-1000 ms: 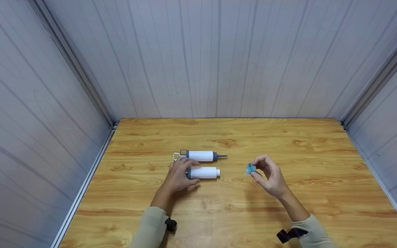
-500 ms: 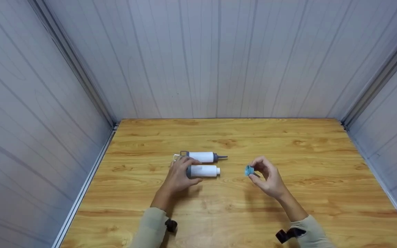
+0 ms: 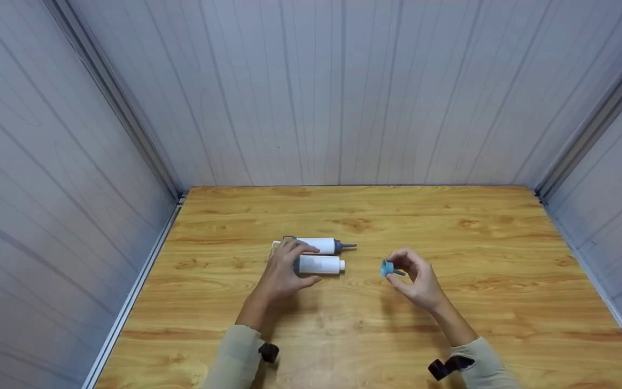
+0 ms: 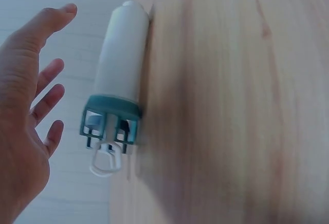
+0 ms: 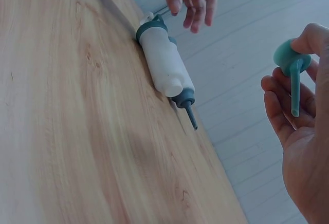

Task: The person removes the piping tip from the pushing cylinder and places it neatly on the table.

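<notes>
A white cylinder [image 3: 320,265], like a dispenser bottle with a short bare neck, lies on its side on the table. Its other end has a teal slotted collar [image 4: 114,106] and a white pull ring [image 4: 107,161]. Over that end hovers my left hand [image 3: 283,270], fingers spread and apart from the cylinder in the left wrist view. To the right, my right hand [image 3: 420,282] pinches a teal nozzle cap [image 3: 386,268] between thumb and fingers above the table. The cap's wide hollow end faces left; its thin spout [image 5: 295,88] points back toward the palm.
Just behind the near cylinder lies a second white cylinder [image 3: 317,246], fitted with a dark nozzle [image 3: 346,246] pointing right. The wood-grain table [image 3: 505,270] meets pale panel walls [image 3: 343,97] at the back and both sides.
The near cylinder has shifted slightly toward the back, closer to the second one. My right hand has moved a little left with the nozzle cap, whose spout now shows more.
</notes>
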Tool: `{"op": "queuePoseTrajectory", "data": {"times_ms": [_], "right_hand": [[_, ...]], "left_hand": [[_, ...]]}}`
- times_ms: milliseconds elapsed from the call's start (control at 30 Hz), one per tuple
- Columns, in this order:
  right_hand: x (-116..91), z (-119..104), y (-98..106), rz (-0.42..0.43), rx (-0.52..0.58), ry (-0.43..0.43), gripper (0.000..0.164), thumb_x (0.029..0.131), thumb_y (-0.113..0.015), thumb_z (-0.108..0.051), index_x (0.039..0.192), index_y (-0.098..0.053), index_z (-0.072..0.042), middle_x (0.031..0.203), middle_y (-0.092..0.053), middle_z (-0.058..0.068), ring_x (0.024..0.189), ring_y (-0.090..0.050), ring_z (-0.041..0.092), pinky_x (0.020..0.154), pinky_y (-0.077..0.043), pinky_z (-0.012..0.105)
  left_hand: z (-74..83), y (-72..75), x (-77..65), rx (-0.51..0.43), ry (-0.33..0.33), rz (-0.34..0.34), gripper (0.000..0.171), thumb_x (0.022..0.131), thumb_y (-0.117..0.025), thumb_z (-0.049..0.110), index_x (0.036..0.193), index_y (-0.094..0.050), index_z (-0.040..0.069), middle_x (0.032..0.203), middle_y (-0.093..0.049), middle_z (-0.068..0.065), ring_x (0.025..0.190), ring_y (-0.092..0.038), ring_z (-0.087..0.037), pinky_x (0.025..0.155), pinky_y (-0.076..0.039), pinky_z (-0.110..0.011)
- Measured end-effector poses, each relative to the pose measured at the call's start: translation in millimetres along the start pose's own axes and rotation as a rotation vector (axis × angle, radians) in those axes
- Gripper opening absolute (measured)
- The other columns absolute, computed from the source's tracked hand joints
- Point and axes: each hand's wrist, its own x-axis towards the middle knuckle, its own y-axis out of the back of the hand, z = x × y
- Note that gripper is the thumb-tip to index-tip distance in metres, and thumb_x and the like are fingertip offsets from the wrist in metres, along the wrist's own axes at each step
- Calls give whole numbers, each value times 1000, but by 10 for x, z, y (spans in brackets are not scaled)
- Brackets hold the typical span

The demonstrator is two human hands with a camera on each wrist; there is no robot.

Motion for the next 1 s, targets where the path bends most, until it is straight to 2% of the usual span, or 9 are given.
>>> {"op": "queuePoseTrajectory", "data": {"times_ms": [267,533,867,1000], "right_hand": [[-16,22,-22,16,-15,-58,34,89,-68,28,122,-61,22,119,-74,-9,109,-72,0,94,-59,14],[10,50,-70,19,-16,-45,37,88,-69,29,123,-64,22,123,-74,-10,113,-73,0,98,-61,15],[73,73,-139,23,-25,-36,38,88,-71,28,126,-68,20,127,-76,-10,112,-74,0,98,-61,16],[93,73,-172,31,-26,-43,38,88,-72,27,125,-70,19,126,-78,-6,111,-75,1,98,-62,17]], "left_hand": [[144,21,73,-43,-71,23,55,83,-101,23,133,-78,18,133,-77,-9,125,-66,-33,107,-54,-60],[349,20,130,-69,-150,68,54,89,-96,22,139,-77,16,127,-81,-7,121,-73,-28,102,-61,-51],[567,3,231,-171,-229,49,51,97,-91,22,145,-77,13,136,-83,-9,127,-79,-28,110,-64,-48],[612,-29,264,-206,-274,43,47,98,-90,21,142,-78,10,135,-84,-10,121,-82,-27,105,-67,-46]]}}
